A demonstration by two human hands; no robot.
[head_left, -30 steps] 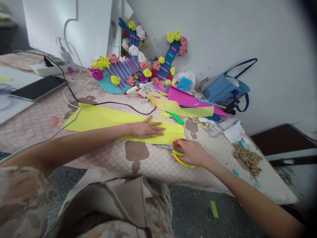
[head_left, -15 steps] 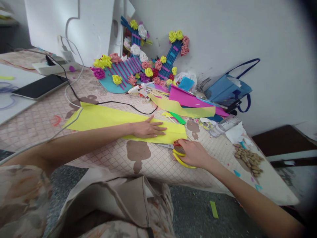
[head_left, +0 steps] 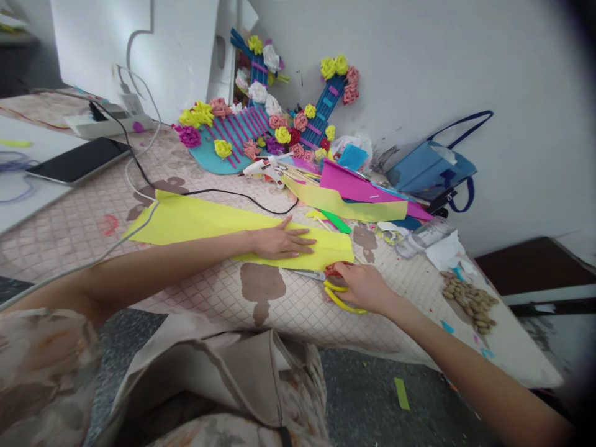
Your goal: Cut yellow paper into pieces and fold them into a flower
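A long sheet of yellow paper (head_left: 200, 218) lies across the table in front of me. My left hand (head_left: 283, 241) rests flat on it with the fingers spread, pressing near its right part. At the sheet's lower right corner, my right hand (head_left: 365, 287) is closed around the red and yellow handles of a pair of scissors (head_left: 339, 297). Their blades point left along the paper's near edge, partly beneath or beside it; I cannot tell which. Just beyond the sheet lies a green strip (head_left: 336, 221).
Flower-covered blue guitar shapes (head_left: 233, 139) lean at the back. Nearby are a white glue gun (head_left: 264, 169), a magenta sheet (head_left: 349, 183) and a blue bag (head_left: 431, 164). Left are a tablet (head_left: 79, 161) and power strip (head_left: 109, 123) with cables; right, a peanut pile (head_left: 470, 301).
The view has shifted very slightly, so everything sits a little further right. Both hands, the paper and the scissors keep nearly the same places.
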